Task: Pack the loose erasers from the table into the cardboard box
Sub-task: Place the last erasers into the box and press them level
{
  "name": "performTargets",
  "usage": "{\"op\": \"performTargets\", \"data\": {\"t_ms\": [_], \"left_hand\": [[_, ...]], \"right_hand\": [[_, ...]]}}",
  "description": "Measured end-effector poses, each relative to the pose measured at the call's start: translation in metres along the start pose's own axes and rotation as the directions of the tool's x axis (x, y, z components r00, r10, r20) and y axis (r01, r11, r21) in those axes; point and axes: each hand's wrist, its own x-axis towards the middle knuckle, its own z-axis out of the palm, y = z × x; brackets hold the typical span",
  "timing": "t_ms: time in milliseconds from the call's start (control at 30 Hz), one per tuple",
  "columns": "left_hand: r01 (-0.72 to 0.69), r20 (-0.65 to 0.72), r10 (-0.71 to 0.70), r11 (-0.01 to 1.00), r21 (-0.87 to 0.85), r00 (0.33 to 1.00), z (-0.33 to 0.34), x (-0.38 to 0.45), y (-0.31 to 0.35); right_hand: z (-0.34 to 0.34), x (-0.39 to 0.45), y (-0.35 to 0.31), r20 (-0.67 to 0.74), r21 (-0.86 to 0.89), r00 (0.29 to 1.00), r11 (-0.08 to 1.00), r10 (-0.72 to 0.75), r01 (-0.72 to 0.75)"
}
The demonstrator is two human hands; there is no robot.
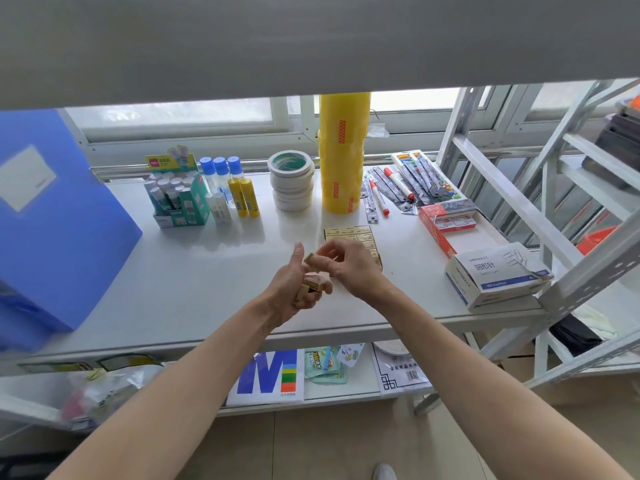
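Above the white table (194, 271), the left hand (294, 292) grips a few gold-wrapped erasers (311, 287) while the right hand (349, 266) pinches one eraser (310, 259) just before the cardboard box (349, 235) of packed rows

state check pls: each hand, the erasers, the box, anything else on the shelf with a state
Left hand: curled, holding several tan sleeved erasers.
Right hand: pinching a single tan eraser at the fingertips, above the shelf.
Shallow cardboard box of gold-wrapped erasers: open, rows partly filled, partly hidden by the right hand.
White paper-clip carton: flap open.
Green glue-stick display box: open, sticks upright.
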Motion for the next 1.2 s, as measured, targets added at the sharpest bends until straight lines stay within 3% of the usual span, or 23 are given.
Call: {"op": "performTargets", "data": {"t_ms": [133,300,533,733,800,933,1033,1200], "left_hand": [[-0.114,-0.087,0.125,0.985,0.127,0.988,-0.005,-0.002,-0.004],[-0.209,-0.083,0.218,0.972,0.106,0.972,-0.008,-0.002,-0.003],[-0.214,-0.204,0.225,0.974,0.072,0.953,-0.003,0.004,-0.002],[-0.173,-0.141,0.185,0.981,0.091,0.973,0.0,0.006,-0.005],[-0.17,-0.153,0.184,0.98,0.101,0.971,0.0,0.007,-0.006],[-0.14,-0.164,0.156,0.984,0.106,0.974,0.002,0.012,-0.004],[-0.119,-0.174,0.139,0.986,0.118,0.975,0.006,0.015,-0.004],[-0.102,-0.319,0.167,0.972,0.212,0.933,0.008,0.023,-0.008]], "right_hand": [[-0.003,-0.001,0.004,-0.041,0.237,0.992,0.966,0.117,-0.104],[-0.003,-0.004,0.012,-0.008,0.347,0.992,0.93,0.129,-0.118],[-0.003,-0.011,0.008,0.142,0.304,0.986,0.944,0.092,-0.132],[-0.006,-0.013,0.015,0.03,0.453,0.977,0.868,0.212,-0.203],[-0.009,-0.012,0.02,0.036,0.408,0.981,0.893,0.191,-0.189],[-0.018,-0.009,0.029,0.01,0.147,0.995,0.984,0.099,-0.099],[-0.024,-0.008,0.031,-0.015,0.097,0.996,0.992,0.083,-0.081],[-0.041,0.004,0.041,-0.225,-0.133,0.97,0.984,0.088,-0.12]]}}
